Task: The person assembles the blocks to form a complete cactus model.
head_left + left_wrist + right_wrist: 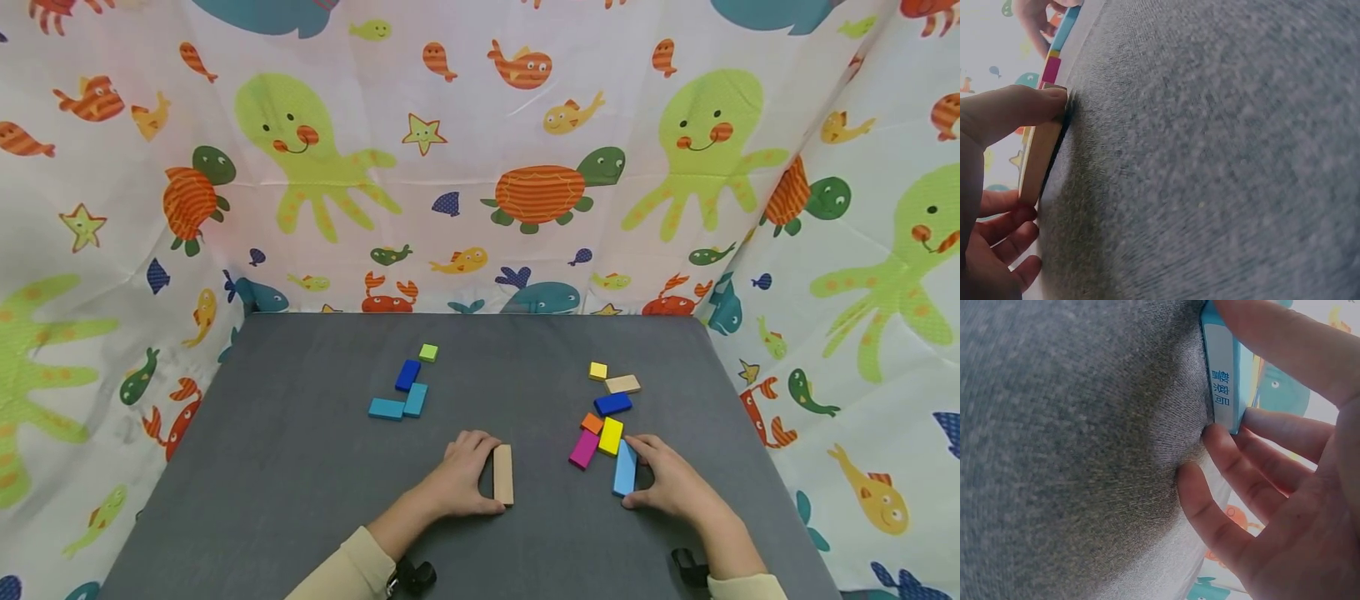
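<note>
At the middle of the grey table, my left hand (463, 475) holds a plain wooden block (503, 475) by its two ends, thumb at the near one and fingers at the far one. The left wrist view shows this block (1041, 156) lying close along the cloth. My right hand (669, 482) grips a light blue block (625, 468) end to end in the same way. Printed characters mark the side of the light blue block (1222, 381) in the right wrist view. Just beyond it lie a yellow block (611, 436), a magenta block (583, 449) and an orange block (592, 422).
Farther back on the right sit a dark blue block (612, 404), a second wooden block (622, 384) and a yellow cube (597, 371). Left of centre, a green cube (428, 352), a blue block (407, 375) and two teal blocks (386, 408) form another cluster. A printed curtain (465, 142) encloses the table.
</note>
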### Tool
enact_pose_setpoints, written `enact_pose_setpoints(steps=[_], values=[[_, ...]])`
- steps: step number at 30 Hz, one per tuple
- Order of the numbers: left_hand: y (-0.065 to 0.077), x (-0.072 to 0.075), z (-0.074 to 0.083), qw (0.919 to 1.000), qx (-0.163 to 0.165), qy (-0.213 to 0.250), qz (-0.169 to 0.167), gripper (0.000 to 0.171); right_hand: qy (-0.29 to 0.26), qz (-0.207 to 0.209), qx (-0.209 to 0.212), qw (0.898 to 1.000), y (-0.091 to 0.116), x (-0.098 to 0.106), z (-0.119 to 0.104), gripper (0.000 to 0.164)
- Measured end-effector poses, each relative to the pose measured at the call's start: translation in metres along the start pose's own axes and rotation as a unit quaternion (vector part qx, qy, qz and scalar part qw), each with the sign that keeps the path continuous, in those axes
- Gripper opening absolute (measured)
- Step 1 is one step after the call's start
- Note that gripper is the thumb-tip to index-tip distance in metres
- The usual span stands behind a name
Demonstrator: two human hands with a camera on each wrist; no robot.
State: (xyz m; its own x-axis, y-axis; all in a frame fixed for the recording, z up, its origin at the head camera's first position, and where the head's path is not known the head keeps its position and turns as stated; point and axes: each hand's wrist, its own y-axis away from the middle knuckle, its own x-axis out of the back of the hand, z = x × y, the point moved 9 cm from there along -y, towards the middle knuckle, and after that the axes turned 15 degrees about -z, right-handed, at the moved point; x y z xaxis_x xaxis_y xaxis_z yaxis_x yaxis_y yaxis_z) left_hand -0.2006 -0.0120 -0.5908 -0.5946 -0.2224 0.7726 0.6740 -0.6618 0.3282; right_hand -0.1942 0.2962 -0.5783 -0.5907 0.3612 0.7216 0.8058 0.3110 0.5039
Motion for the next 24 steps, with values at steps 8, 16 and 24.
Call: enact_pose_setpoints(steps=[8, 16, 24], values=[[-0.002, -0.003, 0.001, 0.9999, 0.002, -0.014, 0.009, 0.095, -0.004, 0.006, 0.018, 1.000, 0.005, 0.009, -0.004, 0.101], [-0.002, -0.004, -0.003, 0.9998, 0.018, -0.009, 0.004, 0.103, 0.004, 0.045, 0.082, 0.996, 0.005, 0.043, -0.047, 0.096], [0.000, -0.008, -0.006, 0.9998, 0.017, 0.010, 0.002, 0.109, 0.020, 0.050, 0.114, 0.992, -0.023, 0.050, -0.082, 0.093]])
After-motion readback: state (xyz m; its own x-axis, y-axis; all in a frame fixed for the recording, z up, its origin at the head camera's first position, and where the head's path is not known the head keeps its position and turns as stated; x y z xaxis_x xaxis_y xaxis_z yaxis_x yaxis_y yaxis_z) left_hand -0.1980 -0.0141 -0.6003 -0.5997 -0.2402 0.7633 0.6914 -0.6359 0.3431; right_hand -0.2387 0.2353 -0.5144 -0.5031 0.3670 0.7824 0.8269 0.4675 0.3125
